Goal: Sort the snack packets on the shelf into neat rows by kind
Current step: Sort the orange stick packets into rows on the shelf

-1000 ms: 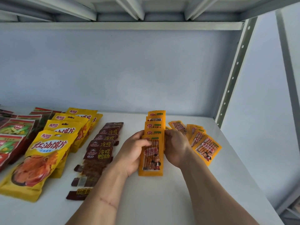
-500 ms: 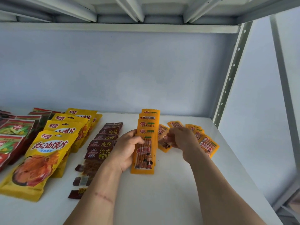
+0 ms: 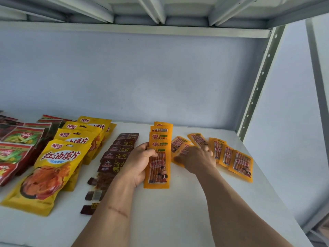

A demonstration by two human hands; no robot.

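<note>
stick packets (image 3: pixel 231 157) right of duck packets (image 3: pixel 117 155)

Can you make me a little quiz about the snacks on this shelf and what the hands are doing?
1. True or false: the left hand holds the front packet of the orange row.
2. Which row lies between the big yellow bags and the orange row? A) dark brown packets B) blue boxes C) white cups
3. Fill in: the right hand rests on the loose orange packets, which lie to the ___ of the orange row.

Key: 1 true; 2 A; 3 right
</note>
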